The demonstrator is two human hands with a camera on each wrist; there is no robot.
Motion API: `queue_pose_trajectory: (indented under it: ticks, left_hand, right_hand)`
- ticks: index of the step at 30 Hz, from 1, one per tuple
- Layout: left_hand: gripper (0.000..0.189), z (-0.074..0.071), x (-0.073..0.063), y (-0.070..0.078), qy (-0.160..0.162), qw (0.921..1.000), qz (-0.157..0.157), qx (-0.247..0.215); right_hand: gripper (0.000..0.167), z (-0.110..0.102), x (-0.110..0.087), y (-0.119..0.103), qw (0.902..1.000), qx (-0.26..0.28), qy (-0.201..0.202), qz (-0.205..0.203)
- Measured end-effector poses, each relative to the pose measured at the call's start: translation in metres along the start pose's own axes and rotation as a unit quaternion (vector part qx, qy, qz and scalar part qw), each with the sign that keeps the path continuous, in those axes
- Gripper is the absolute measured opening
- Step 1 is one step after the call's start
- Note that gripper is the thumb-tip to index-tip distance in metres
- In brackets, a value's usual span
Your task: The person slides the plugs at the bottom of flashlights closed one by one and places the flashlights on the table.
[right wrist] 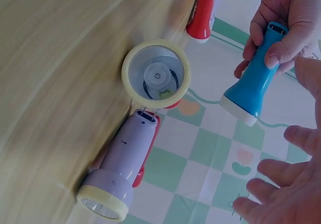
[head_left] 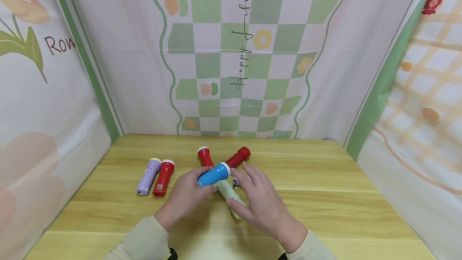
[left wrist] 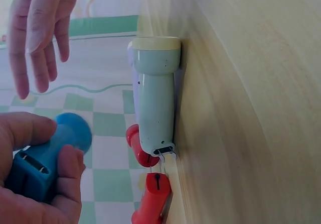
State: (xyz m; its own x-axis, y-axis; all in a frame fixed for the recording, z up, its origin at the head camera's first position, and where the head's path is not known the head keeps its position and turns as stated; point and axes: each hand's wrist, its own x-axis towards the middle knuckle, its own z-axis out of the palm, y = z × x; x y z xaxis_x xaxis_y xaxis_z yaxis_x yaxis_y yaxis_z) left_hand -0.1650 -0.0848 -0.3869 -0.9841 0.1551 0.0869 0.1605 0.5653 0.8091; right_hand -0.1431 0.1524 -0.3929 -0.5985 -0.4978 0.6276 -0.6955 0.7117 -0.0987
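Observation:
A blue flashlight (head_left: 212, 175) with a white head rim is pinched at its tail between my left thumb and fingers, held above the table. My left hand (head_left: 185, 192) has it tilted, head towards the right. Close beside that head, my right hand (head_left: 266, 206) has its fingers spread and holds nothing. Below the hands lies a pale green flashlight (left wrist: 156, 98) with a cream rim. A lavender flashlight (right wrist: 129, 146) lies by it, mostly hidden in the head view. Small metal prongs stick out from the tails of both.
Behind the hands lie two red flashlights (head_left: 204, 155), the right one (head_left: 239, 157) slanting away. Off to the left, another lavender flashlight (head_left: 148, 176) and a red one (head_left: 164, 177) lie side by side on the wooden table (head_left: 325, 196). Patterned cloth (head_left: 288, 63) hangs around the table.

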Motion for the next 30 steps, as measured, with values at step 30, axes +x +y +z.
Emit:
queue_pose_trajectory:
  ticks: [30]
  left_hand:
    - [0.041,-0.017,0.015,-0.027,0.091,0.9897,-0.032,0.106]
  right_hand:
    - [0.091,0.004,-0.006,-0.003,0.9832,-0.061,-0.113,0.129]
